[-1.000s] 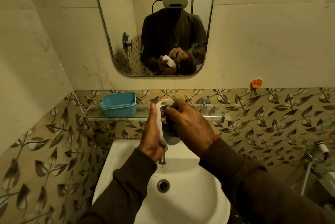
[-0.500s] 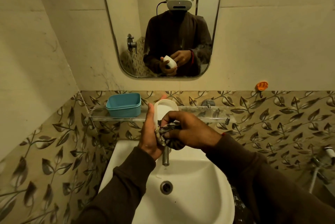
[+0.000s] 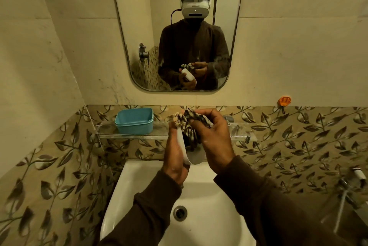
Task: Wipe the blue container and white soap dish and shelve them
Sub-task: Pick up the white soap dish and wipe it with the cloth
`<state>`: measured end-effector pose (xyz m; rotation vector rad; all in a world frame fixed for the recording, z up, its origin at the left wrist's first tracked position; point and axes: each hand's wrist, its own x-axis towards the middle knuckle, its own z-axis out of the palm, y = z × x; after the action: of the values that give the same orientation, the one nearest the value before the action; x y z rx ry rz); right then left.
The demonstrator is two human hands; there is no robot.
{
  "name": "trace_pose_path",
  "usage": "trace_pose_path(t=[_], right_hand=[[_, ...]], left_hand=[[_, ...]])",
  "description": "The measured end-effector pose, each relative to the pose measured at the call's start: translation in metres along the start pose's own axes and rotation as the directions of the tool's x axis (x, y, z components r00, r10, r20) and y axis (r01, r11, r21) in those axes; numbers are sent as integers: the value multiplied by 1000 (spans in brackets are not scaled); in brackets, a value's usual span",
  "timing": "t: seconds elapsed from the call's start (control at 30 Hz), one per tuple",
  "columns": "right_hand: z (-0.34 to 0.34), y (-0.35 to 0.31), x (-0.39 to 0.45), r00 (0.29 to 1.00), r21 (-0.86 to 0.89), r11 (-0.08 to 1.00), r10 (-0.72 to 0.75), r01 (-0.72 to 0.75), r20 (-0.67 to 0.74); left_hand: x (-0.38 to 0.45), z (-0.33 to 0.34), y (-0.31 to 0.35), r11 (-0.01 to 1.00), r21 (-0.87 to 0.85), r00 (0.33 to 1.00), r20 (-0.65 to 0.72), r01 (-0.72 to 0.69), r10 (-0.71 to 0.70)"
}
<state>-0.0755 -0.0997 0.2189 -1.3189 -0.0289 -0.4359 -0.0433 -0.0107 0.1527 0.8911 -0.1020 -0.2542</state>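
Since the earlier frame the crumpled patterned cloth [image 3: 190, 126], bunched in the closed right hand [image 3: 214, 140], has been drawn up to the top rim of the white oval soap dish [image 3: 194, 156], which is gripped on edge in the closed left hand [image 3: 175, 158] over the white ceramic basin [image 3: 137, 182], apparently to expose its inside for wiping, while the blue plastic container [image 3: 134, 121] sits on the glass shelf [image 3: 237, 128].

Matt blue plastic container [image 3: 134, 121], clear glass shelf [image 3: 237, 130], glossy ceramic sink [image 3: 209, 223], woven cloth [image 3: 189, 126]

glass shelf [image 3: 237, 128] | wall-mounted above sink | blue container [image 3: 134, 121] at left end

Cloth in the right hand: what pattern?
Dark-and-cream checked cloth, bunched in the right hand; head view.
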Motion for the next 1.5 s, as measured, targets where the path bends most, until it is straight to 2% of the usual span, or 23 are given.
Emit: trace_pose_path(t=[0.03, 0.07, 0.1, 0.13, 0.23, 0.3, 0.37, 0.4, 0.47, 0.57, 0.67, 0.73, 0.8, 0.9, 1.07, 1.13, 1.23, 1.33, 1.4, 1.47, 1.5], right_hand=[[-4, 2, 1, 993, -239, 964, -120, 120, 13], [-7, 4, 2, 971, -456, 859, -232, 234, 62], [-9, 6, 2, 943, -593, 741, -314, 316, 111], [-10, 6, 2, 925, -641, 679, -354, 358, 141], [-10, 3, -1, 936, -574, 739, -282, 353, 213], [-17, -3, -2, 937, -538, 796, -100, 277, 335], [-27, -11, -1, 853, -545, 801, 87, 247, 514], [-31, -15, -1, 795, -552, 784, 128, 284, 592], [-32, -19, -2, 740, -565, 704, 82, 431, 668], [-25, -22, -1, 736, -597, 495, -140, 631, 662], [-18, -20, 1, 741, -671, 314, -323, 671, 589], [-14, -21, 4, 750, -734, 216, -368, 644, 550], [-10, -21, 3, 753, -771, 132, -369, 623, 545], [-9, -21, 2, 773, -795, 93, -324, 599, 545], [-10, -18, -6, 773, -772, 53, -101, 633, 627], [-8, -16, -13, 744, -740, 97, -8, 665, 668], [-7, -23, -15, 758, -748, 283, 95, 601, 645], [-9, -31, -8, 796, -740, 587, 250, 328, 551], [-12, -34, -7, 809, -620, 779, 303, 94, 504], [-14, -36, -6, 841, -352, 928, 285, -121, 461], [-15, -36, -5, 858, -153, 963, 267, -222, 438]], left_hand=[[1, -1, 1, 1000, 4, 1000, 15, -2, 2], [2, -1, 2, 1000, 13, 999, 34, 1, -2], [3, 0, 3, 1000, 27, 998, 54, 8, -9], [3, 0, 4, 999, 33, 998, 64, 17, -19], [3, 1, 7, 998, -10, 997, 52, 64, -63], [3, -4, 12, 998, -7, 995, 79, 65, -64], [5, -11, 21, 998, -12, 989, 132, 66, -64], [5, -13, 24, 996, -29, 985, 156, 81, -76], [3, -11, 28, 989, -62, 977, 172, 137, -125], [-3, -3, 27, 964, -114, 960, 177, 241, -219], [-5, 5, 24, 967, -90, 965, 129, 239, -227], [-5, 9, 22, 975, -42, 973, 89, 216, -212], [-6, 8, 21, 985, 42, 984, 58, 165, -167], [-8, 3, 21, 988, 126, 993, 69, 84, -94], [-11, 0, 19, 995, 99, 997, 78, 22, -29], [-10, -1, 24, 996, 83, 997, 82, -13, 6], [-8, 0, 27, 998, 40, 996, 79, -46, 42], [-6, 0, 25, 998, -54, 993, 105, -43, 48], [-7, 4, 28, 994, -103, 991, 124, -35, 48], [-10, 13, 30, 991, -132, 993, 112, -29, 44], [-11, 16, 29, 991, -130, 994, 93, -39, 52]])
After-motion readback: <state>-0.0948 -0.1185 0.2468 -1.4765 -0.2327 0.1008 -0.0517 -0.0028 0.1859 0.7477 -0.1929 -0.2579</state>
